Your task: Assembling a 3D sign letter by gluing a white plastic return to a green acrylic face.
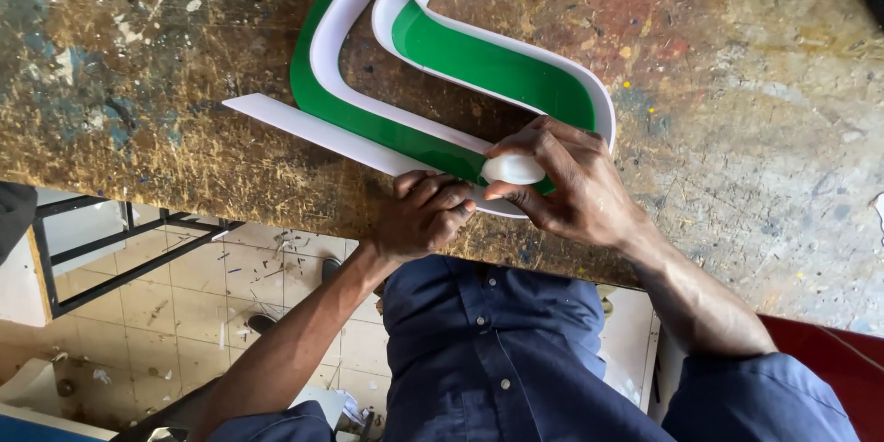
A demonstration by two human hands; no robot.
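A curved sign letter with a green face and a white upright rim lies on the worn workbench. A loose white strip runs from its near end out to the left. My right hand presses a small white bottle against the rim at the letter's near end. My left hand is closed on the white strip right beside it, at the bench's near edge.
The bench top is stained with paint and glue. Below its edge I see a tiled floor with litter, a black metal frame at the left, and something red at the lower right.
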